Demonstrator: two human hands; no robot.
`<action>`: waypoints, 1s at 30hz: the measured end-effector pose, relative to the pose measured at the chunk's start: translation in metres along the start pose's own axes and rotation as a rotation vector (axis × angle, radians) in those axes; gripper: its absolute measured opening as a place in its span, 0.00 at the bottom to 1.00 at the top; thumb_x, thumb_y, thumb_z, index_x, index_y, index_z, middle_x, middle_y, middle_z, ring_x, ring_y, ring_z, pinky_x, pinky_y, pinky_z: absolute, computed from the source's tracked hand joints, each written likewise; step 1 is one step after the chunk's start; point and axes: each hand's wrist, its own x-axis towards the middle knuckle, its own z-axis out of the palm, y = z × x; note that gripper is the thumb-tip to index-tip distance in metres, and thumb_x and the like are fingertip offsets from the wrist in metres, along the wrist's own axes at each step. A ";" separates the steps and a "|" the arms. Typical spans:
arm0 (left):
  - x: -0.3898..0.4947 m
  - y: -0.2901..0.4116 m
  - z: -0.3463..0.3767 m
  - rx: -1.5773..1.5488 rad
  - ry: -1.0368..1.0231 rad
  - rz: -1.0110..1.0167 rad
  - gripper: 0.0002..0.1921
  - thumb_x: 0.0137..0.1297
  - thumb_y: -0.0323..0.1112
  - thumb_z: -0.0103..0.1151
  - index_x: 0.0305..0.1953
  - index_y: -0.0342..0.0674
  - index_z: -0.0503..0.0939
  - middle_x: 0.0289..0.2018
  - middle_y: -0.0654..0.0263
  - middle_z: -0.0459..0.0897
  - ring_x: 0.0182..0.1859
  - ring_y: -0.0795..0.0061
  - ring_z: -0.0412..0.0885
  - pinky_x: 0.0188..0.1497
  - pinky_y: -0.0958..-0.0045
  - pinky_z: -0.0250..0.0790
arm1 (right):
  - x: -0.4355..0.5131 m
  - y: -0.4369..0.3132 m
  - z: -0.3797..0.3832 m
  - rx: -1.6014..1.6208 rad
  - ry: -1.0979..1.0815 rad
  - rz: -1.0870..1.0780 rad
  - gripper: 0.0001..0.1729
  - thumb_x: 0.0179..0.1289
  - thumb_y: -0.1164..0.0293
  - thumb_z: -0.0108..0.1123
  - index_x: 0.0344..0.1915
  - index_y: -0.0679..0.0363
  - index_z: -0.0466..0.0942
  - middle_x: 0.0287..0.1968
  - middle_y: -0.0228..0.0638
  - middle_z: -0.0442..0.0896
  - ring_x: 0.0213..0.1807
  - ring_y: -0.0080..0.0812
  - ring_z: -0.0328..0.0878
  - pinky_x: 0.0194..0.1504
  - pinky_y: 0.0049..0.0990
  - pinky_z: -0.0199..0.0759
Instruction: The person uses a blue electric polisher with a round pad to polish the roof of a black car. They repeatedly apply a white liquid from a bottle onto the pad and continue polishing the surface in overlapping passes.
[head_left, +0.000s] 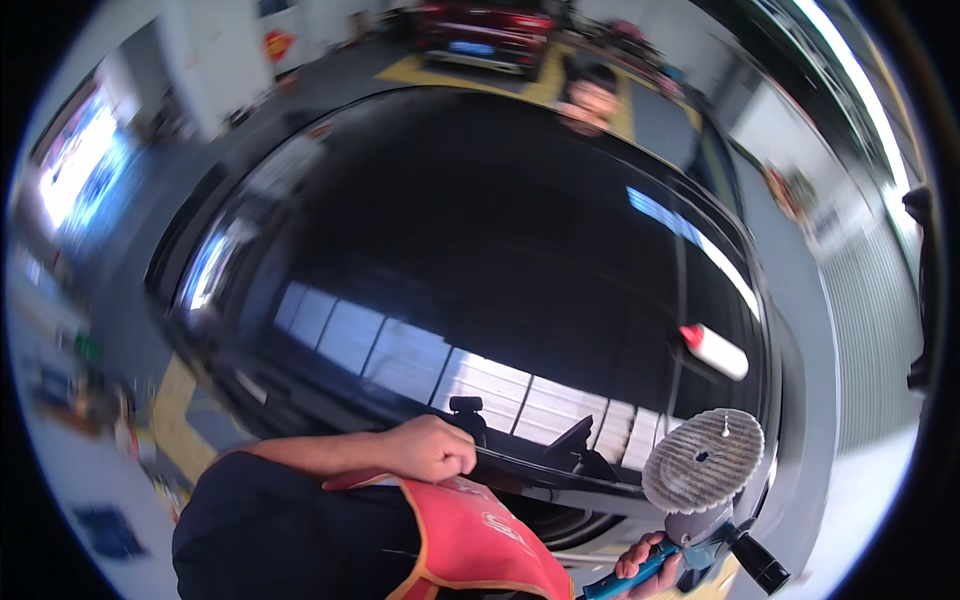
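At the lower right, my right hand (646, 564) grips the teal handle of a rotary polisher (697, 536). Its fluffy grey polishing pad (703, 461) faces up, with a white blob near its upper edge. A black side handle sticks out to the right. My left hand (429, 448) is closed in a fist over the near edge of a glossy black car panel (480, 225), beside my red apron (480, 536); no object shows in it. A white bottle with a red cap (716, 351) lies on its side on the car, above the pad.
Across the car is another person (592, 97). A dark red car (484, 37) stands behind on a floor with yellow markings. A ribbed shutter or wall (874, 337) runs along the right side. Blurred items lie on the floor at the left.
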 end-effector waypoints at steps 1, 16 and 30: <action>-0.025 0.000 -0.010 -0.124 0.041 -0.116 0.09 0.71 0.26 0.53 0.37 0.38 0.85 0.33 0.66 0.87 0.33 0.75 0.87 0.36 0.69 0.78 | 0.017 -0.004 -0.010 -0.055 -0.042 0.054 0.33 0.76 0.47 0.65 0.55 0.70 0.73 0.36 0.41 0.81 0.29 0.35 0.81 0.26 0.31 0.74; -0.147 0.074 -0.084 -1.011 0.854 0.093 0.41 0.78 0.54 0.56 0.79 0.31 0.58 0.58 0.38 0.83 0.44 0.54 0.91 0.37 0.67 0.85 | 0.220 0.119 0.462 -1.874 -1.258 0.046 0.25 0.65 0.61 0.74 0.53 0.70 0.83 0.36 0.50 0.88 0.30 0.47 0.87 0.41 0.43 0.80; -0.071 0.024 -0.126 1.068 0.982 -1.224 0.19 0.65 0.43 0.74 0.46 0.38 0.78 0.37 0.53 0.88 0.40 0.46 0.90 0.43 0.52 0.83 | 0.279 0.195 0.406 -1.491 -1.358 0.329 0.39 0.79 0.41 0.57 0.49 0.75 0.83 0.34 0.44 0.90 0.36 0.39 0.91 0.47 0.39 0.84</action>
